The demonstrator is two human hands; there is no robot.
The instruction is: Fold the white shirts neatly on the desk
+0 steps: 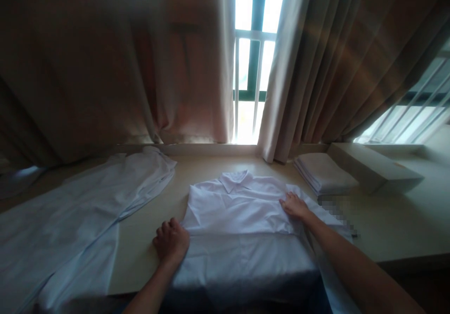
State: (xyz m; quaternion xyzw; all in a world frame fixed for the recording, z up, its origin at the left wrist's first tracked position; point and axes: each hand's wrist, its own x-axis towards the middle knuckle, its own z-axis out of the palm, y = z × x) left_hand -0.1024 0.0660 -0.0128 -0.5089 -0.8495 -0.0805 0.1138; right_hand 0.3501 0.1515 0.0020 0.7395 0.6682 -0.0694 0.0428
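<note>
A white collared shirt [239, 215] lies spread on the table in front of me, its collar toward the window and its lower part hanging over the near edge. At the shirt's left edge is my left hand [171, 241], fingers curled in against the cloth. My right hand [294, 205] is on the upper right part of the shirt, near the sleeve, with the fingers bent and pinching the fabric. Wrinkles run across the chest between both hands. The right sleeve lies spread beyond my right forearm.
More white garments [80, 215] lie in a loose heap along the left side of the table [137, 253]. A folded white stack [325, 172] sits at the back right, beside a pale box-like block [376, 166]. Brown curtains [190, 70] hang behind, parted at a bright barred window [258, 61].
</note>
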